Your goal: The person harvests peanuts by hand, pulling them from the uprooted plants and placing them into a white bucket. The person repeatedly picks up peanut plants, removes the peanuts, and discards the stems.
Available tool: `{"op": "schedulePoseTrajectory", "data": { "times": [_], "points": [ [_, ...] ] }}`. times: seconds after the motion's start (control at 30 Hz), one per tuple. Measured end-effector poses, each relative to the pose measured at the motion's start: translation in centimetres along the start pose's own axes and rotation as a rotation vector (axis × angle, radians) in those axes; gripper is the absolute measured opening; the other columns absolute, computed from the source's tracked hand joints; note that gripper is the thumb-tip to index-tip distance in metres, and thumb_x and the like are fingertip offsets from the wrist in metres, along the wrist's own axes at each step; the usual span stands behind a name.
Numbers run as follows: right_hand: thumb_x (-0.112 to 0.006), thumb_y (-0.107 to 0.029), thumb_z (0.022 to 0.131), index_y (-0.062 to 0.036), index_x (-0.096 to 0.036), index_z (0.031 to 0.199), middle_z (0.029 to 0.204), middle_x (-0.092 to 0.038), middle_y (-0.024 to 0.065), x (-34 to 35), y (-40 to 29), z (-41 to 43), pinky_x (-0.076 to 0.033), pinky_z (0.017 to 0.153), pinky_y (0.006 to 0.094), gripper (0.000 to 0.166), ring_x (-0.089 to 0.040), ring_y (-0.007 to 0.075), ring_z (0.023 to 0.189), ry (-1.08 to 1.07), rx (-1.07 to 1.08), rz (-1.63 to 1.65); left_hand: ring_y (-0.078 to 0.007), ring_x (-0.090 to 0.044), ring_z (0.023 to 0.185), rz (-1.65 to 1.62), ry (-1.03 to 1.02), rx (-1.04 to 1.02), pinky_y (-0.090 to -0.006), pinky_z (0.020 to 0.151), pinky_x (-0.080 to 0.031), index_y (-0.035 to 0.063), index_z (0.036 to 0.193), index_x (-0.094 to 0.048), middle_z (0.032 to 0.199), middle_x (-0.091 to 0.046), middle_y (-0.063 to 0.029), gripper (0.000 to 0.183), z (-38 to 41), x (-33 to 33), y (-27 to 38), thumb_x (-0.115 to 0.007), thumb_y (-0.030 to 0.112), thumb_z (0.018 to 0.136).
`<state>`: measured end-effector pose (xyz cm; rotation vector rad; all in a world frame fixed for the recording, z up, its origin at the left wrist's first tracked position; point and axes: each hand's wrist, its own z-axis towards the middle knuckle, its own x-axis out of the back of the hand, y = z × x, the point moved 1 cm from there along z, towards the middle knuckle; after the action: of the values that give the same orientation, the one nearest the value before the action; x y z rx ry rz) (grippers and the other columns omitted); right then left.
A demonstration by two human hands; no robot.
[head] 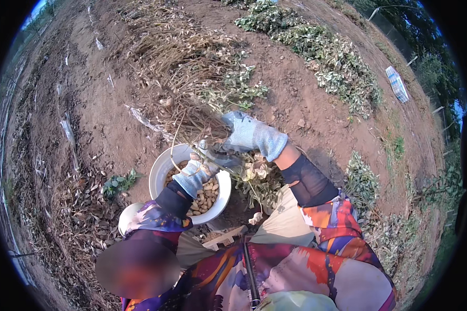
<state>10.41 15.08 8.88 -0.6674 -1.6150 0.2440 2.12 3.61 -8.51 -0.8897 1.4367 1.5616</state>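
Observation:
Both hands wear pale knit work gloves with grey palms. My right hand (pixel 245 132) is closed around the stems of a dry peanut plant bunch (pixel 206 124), just above and right of a white plastic bucket (pixel 223 202). Over the bucket, my left hand (pixel 202 165) is at the near side of the same bunch, among stems and a few pods; its fingers are partly hidden. Harvested peanuts (pixel 204 198) in their shells lie inside the bucket. Leafy parts of a peanut plant (pixel 260 182) hang below my right hand, beside the bucket.
A large heap of pulled peanut plants (pixel 179 50) lies ahead on brown soil. Another row of leafy plants (pixel 327 58) runs at the right. Torn plastic film (pixel 148 122) sticks out of the soil at left. Dry leaves (pixel 89 217) cover the near left. A pale bag (pixel 397 83) lies far right.

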Motion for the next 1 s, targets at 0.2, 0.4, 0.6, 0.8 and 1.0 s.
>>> {"op": "schedulePoseTrajectory", "data": {
  "times": [0.2, 0.4, 0.6, 0.8, 1.0],
  "points": [
    [-0.071, -0.025, 0.069, -0.0030, -0.054, 0.110, 0.063, -0.061, 0.0080, 1.3, -1.3, -0.6, -0.046, 0.054, 0.0322, 0.049, -0.055, 0.0185, 0.054, -0.112, -0.009, 0.235, -0.0321, -0.052, 0.109, 0.384, 0.162, -0.035, -0.0469, 0.089, -0.048, 0.0045, 0.130, -0.037, 0.124, -0.047, -0.0186, 0.044, -0.7, -1.6, 1.3, -0.048, 0.019, 0.091],
    [-0.068, -0.028, 0.071, -0.0050, -0.052, 0.113, 0.097, -0.061, 0.0181, -0.4, 0.6, 0.0, -0.047, 0.080, 0.0369, 0.050, -0.059, 0.0296, 0.090, 0.036, 0.172, 0.106, -0.0328, -0.053, 0.107, 0.803, 0.266, -0.095, -0.0493, 0.088, -0.049, 0.0038, 0.130, -0.037, 0.123, -0.048, -0.0187, 0.040, -0.6, -3.2, 2.2, -0.042, 0.020, 0.093],
    [-0.069, -0.030, 0.068, -0.0033, -0.049, 0.119, 0.121, -0.048, 0.0214, 0.9, -0.8, -0.9, -0.040, 0.094, 0.0365, 0.061, -0.048, 0.0340, 0.113, -0.005, 0.127, 0.080, -0.0336, -0.054, 0.105, 0.854, 0.274, -0.103, -0.0518, 0.087, -0.049, 0.0031, 0.129, -0.037, 0.121, -0.048, -0.0189, 0.038, -1.8, -3.0, 3.3, -0.037, 0.022, 0.096],
    [-0.073, -0.047, 0.067, 0.0008, -0.025, 0.138, 0.141, -0.029, 0.0228, 3.1, -0.8, -1.3, -0.026, 0.108, 0.0364, 0.099, -0.027, 0.0311, 0.132, -0.162, 0.104, 0.186, -0.0304, -0.056, 0.100, 0.300, 0.244, -0.039, -0.0479, 0.082, -0.049, 0.0037, 0.130, -0.037, 0.117, -0.053, -0.0157, 0.040, -3.2, -1.0, 4.4, -0.040, 0.022, 0.095],
    [-0.075, -0.045, 0.067, 0.0007, -0.023, 0.139, 0.141, -0.030, 0.0220, 1.9, 1.1, -0.8, -0.027, 0.107, 0.0350, 0.100, -0.032, 0.0288, 0.130, -0.078, 0.142, 0.194, -0.0158, -0.058, 0.085, 1.350, 0.320, -0.087, -0.0293, 0.078, -0.046, 0.0056, 0.124, -0.044, 0.094, -0.062, -0.0049, 0.046, -1.9, -4.5, 4.1, -0.060, 0.022, 0.084]
  ]
}}
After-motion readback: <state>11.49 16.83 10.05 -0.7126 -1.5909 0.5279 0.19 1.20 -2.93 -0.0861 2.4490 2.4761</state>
